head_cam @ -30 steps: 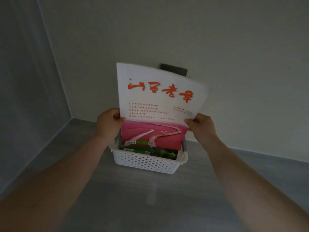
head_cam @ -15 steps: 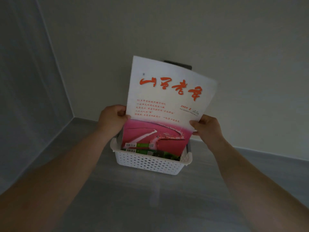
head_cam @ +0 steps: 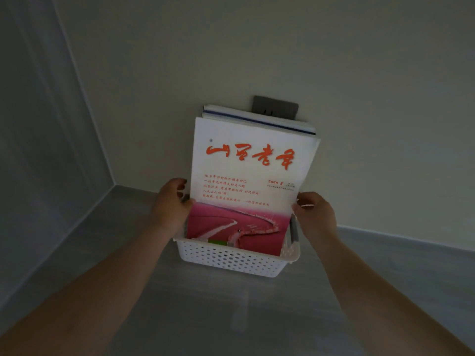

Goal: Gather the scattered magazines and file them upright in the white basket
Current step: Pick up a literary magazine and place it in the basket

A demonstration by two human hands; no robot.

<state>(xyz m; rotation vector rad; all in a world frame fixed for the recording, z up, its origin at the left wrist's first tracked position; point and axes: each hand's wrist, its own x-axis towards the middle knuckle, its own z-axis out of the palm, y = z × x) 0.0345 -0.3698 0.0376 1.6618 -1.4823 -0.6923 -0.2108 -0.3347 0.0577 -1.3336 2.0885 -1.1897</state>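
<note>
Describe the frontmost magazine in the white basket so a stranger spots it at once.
On the grey counter against the pale wall stands a white perforated plastic basket. The front magazine stands upright in it, the left hand and right hand gripping its sides. Only it shows a cover: white, red brush lettering, pink landscape below; magazines behind show just top edges.

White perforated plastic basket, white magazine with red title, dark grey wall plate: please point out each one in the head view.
White perforated plastic basket [head_cam: 231, 260]: head view, front wall.
White magazine with red title [head_cam: 249, 176]: head view, cover centre.
Dark grey wall plate [head_cam: 275, 107]: head view, exposed upper face.
</note>
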